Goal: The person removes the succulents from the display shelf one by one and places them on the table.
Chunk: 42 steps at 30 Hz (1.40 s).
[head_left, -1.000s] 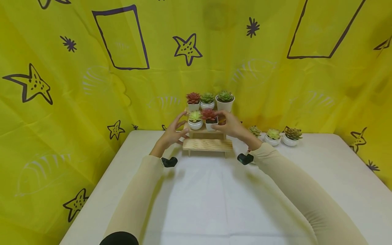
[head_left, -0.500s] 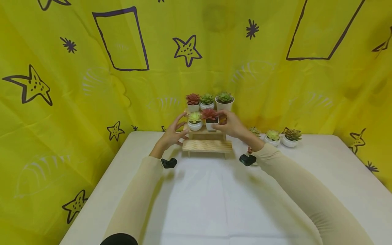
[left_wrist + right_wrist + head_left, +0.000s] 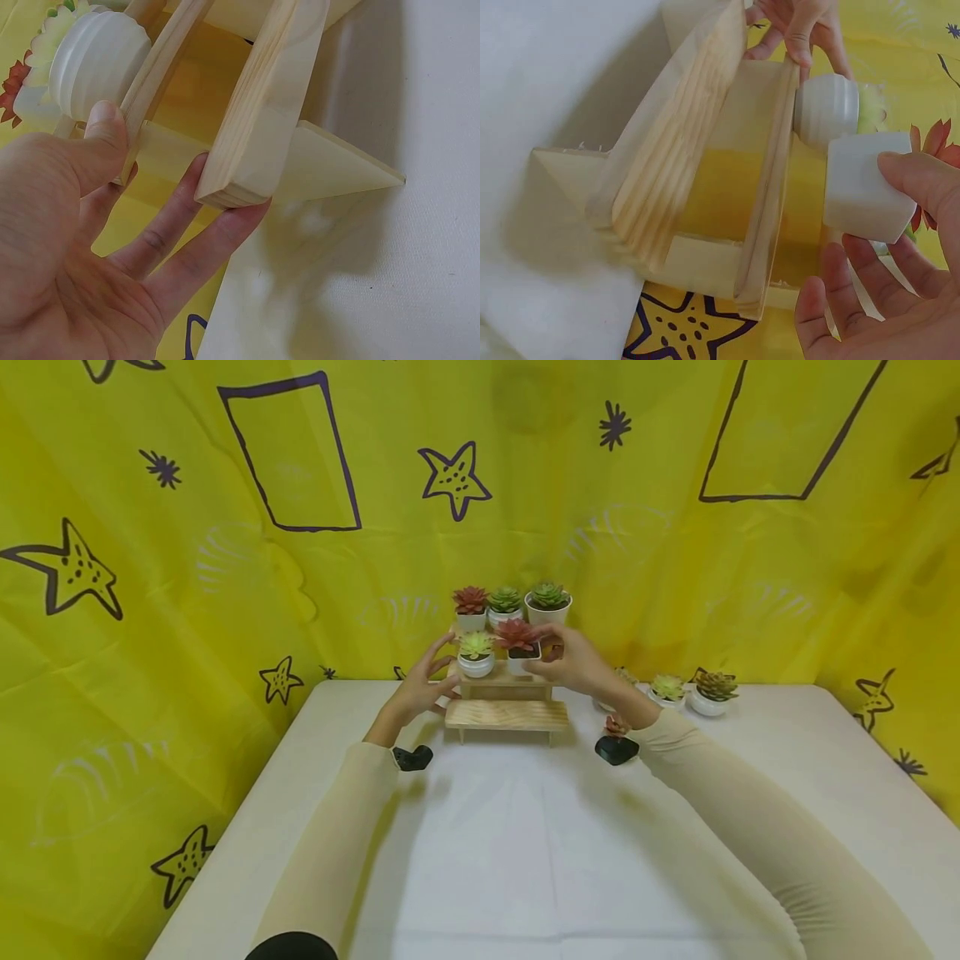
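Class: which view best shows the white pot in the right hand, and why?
The right wrist view: the white pot is large, its side mostly uncovered. The head view shows it small, partly behind the right hand; in the left wrist view, any glimpse is uncertain.

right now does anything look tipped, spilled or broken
Nothing stands out: the wooden stand looks level, the yellow-green succulent on it sits upright, the right hand holds the front red succulent, and no spill or damage shows.
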Each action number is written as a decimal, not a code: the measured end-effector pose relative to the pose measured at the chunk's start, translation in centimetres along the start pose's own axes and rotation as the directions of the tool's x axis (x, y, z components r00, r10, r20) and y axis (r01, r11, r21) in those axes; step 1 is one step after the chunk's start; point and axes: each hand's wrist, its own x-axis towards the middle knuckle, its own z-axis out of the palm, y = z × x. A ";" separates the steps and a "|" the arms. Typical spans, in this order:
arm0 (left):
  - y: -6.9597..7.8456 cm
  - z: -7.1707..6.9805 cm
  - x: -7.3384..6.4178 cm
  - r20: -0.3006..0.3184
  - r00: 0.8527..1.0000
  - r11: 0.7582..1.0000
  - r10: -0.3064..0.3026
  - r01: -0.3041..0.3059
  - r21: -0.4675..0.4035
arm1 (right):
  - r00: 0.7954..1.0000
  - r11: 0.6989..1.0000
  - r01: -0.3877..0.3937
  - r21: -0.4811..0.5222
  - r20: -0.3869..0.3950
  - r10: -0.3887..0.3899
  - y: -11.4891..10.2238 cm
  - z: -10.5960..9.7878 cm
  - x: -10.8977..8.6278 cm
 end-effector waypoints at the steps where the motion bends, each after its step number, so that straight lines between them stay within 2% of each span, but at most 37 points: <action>1: 0.1 0.0 0.0 0.001 1.000 1.000 0.000 0.000 -0.004 | 1.000 1.000 -0.001 -0.001 -0.001 0.001 0.0 -0.1 -0.1; 17: -0.1 0.2 -0.1 -0.008 1.000 1.000 0.016 -0.016 0.017 | 1.000 0.994 -0.018 -0.108 -0.017 0.016 1.4 -3.3 -3.6; 20: -0.1 0.1 -0.2 -0.007 1.000 1.000 0.017 -0.017 0.023 | 1.000 0.990 -0.023 -0.139 -0.019 0.020 1.7 -4.2 -4.6; 26: -0.2 0.0 -0.1 -0.003 1.000 1.000 0.025 -0.025 0.019 | 0.995 0.975 -0.098 -0.198 -0.016 0.097 2.2 -6.1 -7.1; 32: -0.2 0.0 0.0 -0.005 1.000 1.000 0.010 -0.010 0.016 | 0.989 0.956 -0.146 -0.255 -0.049 0.138 3.1 -7.7 -9.3; 42: -0.3 0.0 0.0 -0.001 1.000 1.000 0.014 -0.014 0.022 | 0.986 0.953 -0.165 -0.256 -0.061 0.154 4.7 -9.9 -12.7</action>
